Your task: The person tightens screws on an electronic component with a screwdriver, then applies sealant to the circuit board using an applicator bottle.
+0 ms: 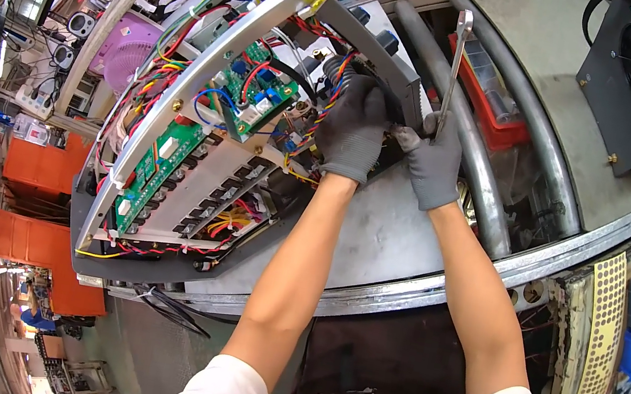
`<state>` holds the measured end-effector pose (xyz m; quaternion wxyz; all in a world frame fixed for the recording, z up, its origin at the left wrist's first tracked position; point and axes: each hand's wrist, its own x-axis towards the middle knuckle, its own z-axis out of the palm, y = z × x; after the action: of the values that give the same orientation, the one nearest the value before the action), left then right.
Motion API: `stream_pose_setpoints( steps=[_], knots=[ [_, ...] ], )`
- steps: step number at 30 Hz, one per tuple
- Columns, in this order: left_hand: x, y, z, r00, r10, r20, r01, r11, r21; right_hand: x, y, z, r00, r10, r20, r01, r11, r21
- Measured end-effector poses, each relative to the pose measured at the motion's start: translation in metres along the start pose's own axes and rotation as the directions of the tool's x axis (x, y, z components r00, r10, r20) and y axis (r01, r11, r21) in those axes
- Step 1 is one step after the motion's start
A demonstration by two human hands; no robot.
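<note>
A silver wrench [456, 66] is held by the right hand [434, 163]; leftward, a grey-framed chassis [217, 158] crowded with green boards [159, 176] and coloured wires [230, 222] is reached into by the left hand [353, 126], whose grip cannot be told.

The light is bright, with shiny streaks on the metal rollers [478, 183], and the middle is quite sharp, while the fisheye lens bends straight edges toward the black rim.
</note>
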<state>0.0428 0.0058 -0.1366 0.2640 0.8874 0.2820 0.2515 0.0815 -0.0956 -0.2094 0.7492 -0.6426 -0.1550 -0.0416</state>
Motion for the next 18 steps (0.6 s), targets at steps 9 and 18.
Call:
stream_pose_setpoints(
  steps=[9,18],
  knots=[
    [0.001,0.002,-0.005,0.998,0.027,0.054,-0.025,0.999,-0.03,0.006,0.02,0.005,1.0,-0.009,-0.013,0.01,0.995,0.096],
    [0.013,-0.018,-0.003,0.98,-0.004,0.2,0.009,1.0,-0.023,-0.017,-0.051,-0.049,0.902,0.406,0.143,-0.431,0.85,0.302]
  ],
)
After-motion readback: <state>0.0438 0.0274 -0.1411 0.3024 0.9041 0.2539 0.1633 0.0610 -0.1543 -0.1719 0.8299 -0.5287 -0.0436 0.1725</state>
